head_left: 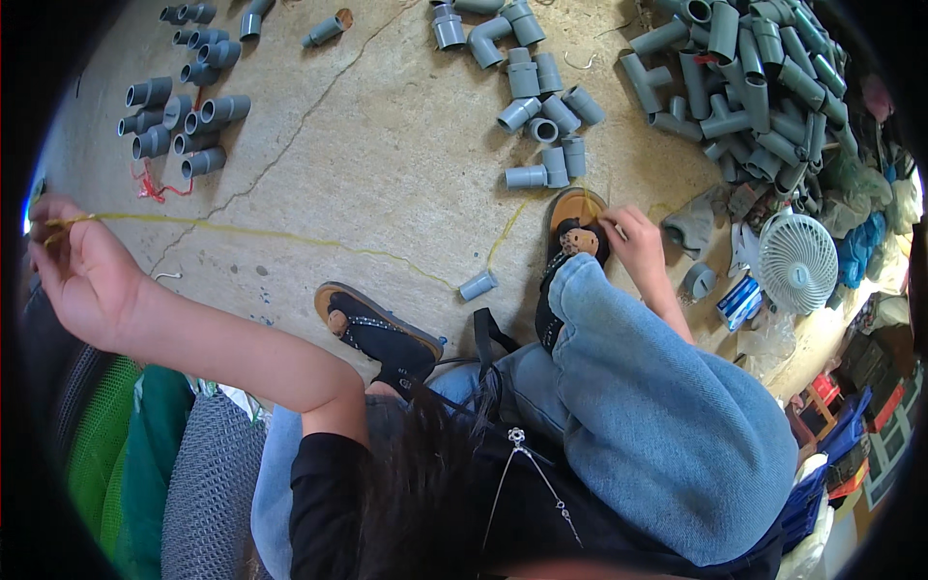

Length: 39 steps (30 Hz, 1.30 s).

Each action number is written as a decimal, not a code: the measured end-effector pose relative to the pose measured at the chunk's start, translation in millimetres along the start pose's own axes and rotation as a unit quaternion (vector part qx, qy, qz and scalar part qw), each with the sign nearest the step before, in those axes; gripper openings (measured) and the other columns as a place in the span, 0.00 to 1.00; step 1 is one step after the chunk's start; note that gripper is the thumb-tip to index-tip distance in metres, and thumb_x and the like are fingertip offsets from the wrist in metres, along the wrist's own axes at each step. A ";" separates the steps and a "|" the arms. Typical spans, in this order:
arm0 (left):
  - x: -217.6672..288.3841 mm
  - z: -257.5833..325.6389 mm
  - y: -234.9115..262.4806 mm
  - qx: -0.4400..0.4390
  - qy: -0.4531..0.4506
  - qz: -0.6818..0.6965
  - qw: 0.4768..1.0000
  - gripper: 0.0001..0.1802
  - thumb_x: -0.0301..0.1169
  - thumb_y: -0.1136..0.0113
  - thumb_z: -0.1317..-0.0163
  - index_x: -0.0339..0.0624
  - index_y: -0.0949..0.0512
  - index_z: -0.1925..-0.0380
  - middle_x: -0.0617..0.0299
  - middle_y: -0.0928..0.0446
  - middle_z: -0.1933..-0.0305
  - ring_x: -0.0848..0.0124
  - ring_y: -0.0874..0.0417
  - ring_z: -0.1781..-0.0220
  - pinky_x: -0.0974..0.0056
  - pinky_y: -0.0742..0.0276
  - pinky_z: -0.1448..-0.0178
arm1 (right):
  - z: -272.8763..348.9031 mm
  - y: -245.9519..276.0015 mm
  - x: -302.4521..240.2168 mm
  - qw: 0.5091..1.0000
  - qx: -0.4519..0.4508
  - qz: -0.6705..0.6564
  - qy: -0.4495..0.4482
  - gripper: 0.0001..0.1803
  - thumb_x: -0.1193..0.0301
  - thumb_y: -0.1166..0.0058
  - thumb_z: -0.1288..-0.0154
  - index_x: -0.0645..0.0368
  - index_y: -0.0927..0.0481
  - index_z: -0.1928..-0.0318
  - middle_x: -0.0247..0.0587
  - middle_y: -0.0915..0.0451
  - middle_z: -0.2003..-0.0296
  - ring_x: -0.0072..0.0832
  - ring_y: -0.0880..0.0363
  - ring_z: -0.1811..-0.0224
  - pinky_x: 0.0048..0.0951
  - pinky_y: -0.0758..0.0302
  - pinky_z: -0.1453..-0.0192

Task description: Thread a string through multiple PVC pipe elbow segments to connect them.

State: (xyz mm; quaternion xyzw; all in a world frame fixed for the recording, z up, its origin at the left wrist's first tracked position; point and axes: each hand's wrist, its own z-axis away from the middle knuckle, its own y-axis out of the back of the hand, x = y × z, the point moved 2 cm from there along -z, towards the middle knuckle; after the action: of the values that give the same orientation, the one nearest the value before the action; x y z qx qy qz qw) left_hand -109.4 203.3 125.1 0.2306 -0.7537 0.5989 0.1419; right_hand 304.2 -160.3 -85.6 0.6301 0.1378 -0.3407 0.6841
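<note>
A thin yellow string (280, 233) stretches from my left hand (82, 275), raised at the far left with its fingers curled around the string. It runs right to a short grey pipe fitting (477, 284) lying on the floor between my feet. From there the string goes up toward my right sandal (572, 217). At the sandal's toe end, my right hand (633, 242) is closed in a pinch beside a yellow strand. My left sandal (379, 314) rests flat on the floor.
Grey pipe fittings (556, 116) lie ahead of my feet, others (201, 126) at upper left. A large heap of grey fittings (764, 87) fills the upper right. A white fan (798, 263) stands at right. Rolled mesh (215, 483) lies at lower left, red string (153, 184) above it.
</note>
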 end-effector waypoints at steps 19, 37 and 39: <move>-55.3 11.2 3.3 0.043 0.020 -0.020 0.999 0.01 0.16 0.53 0.43 0.28 0.33 0.71 0.47 0.33 0.60 0.59 0.31 0.52 0.58 0.34 0.40 | 28.8 -6.6 47.8 0.853 -0.140 -0.395 -0.310 0.16 0.82 0.49 0.52 0.61 0.21 0.59 0.40 0.20 0.70 0.25 0.21 0.69 0.22 0.27 0.63; -249.7 170.9 -52.2 -0.266 0.395 -0.363 0.801 0.08 0.18 0.38 0.53 0.36 0.26 0.72 0.60 0.22 0.72 0.74 0.20 0.67 0.71 0.25 0.59 | -90.0 71.6 -103.3 0.884 -0.135 -0.423 -0.145 0.08 0.72 0.50 0.38 0.66 0.23 0.64 0.32 0.21 0.70 0.12 0.27 0.69 0.14 0.31 0.66; -252.8 181.9 -33.6 -0.214 0.456 -0.373 0.779 0.10 0.20 0.36 0.53 0.37 0.27 0.71 0.60 0.21 0.72 0.74 0.20 0.68 0.71 0.26 0.61 | -87.1 67.6 -96.2 0.898 -0.105 -0.405 -0.137 0.08 0.72 0.50 0.38 0.65 0.24 0.62 0.32 0.22 0.70 0.12 0.27 0.69 0.15 0.32 0.65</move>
State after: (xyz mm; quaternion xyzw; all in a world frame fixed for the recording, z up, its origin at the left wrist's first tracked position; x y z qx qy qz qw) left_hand 135.1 66.1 -14.8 0.1574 -0.5643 0.3578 0.7272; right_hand 298.2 -50.6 11.1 0.3916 0.3213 -0.6545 0.5613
